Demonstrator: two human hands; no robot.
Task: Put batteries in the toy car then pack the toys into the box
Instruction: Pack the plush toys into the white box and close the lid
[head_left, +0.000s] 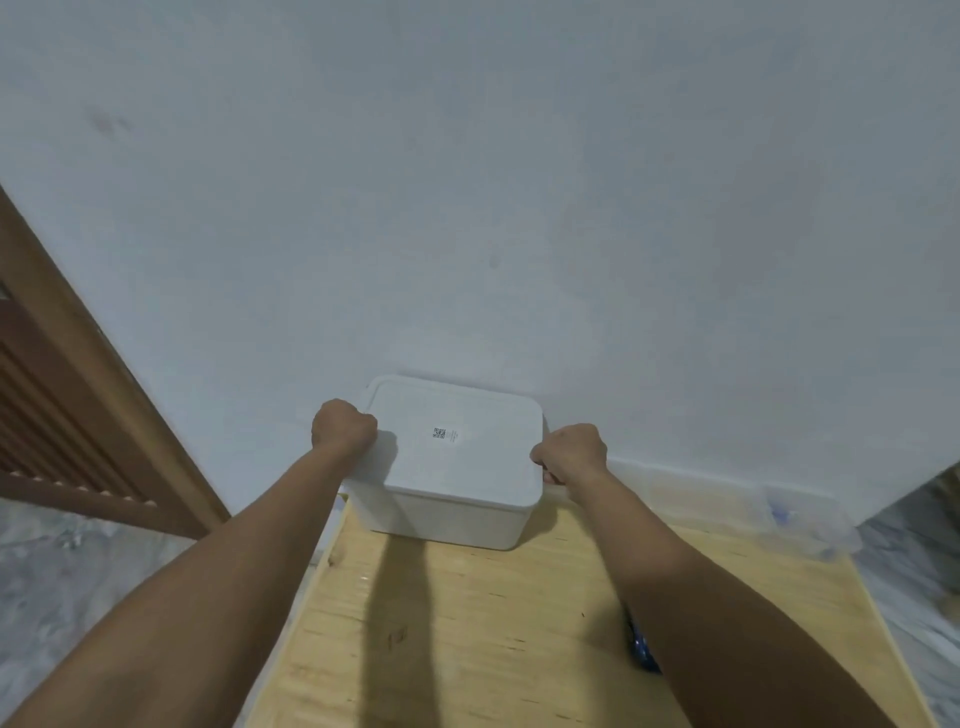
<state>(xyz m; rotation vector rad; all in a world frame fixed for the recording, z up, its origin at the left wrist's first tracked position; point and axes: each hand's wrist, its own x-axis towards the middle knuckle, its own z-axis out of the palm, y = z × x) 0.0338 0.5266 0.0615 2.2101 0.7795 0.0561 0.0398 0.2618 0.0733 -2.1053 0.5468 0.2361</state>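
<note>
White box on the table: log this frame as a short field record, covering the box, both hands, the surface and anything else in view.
box: white box, at the table's far edge by the wall
lid: white lid on, QR label on top
left hand: left hand grips the box's left side
right hand: right hand grips the box's right side
surface: light wooden table
other: small blue object, mostly hidden by the right forearm, unidentifiable
toys: none visible

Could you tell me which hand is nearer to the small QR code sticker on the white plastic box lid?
Left, narrowly. The left hand grips the lid's left edge beside the QR code sticker; the right hand grips the right edge of the white plastic box, slightly farther away.
</note>
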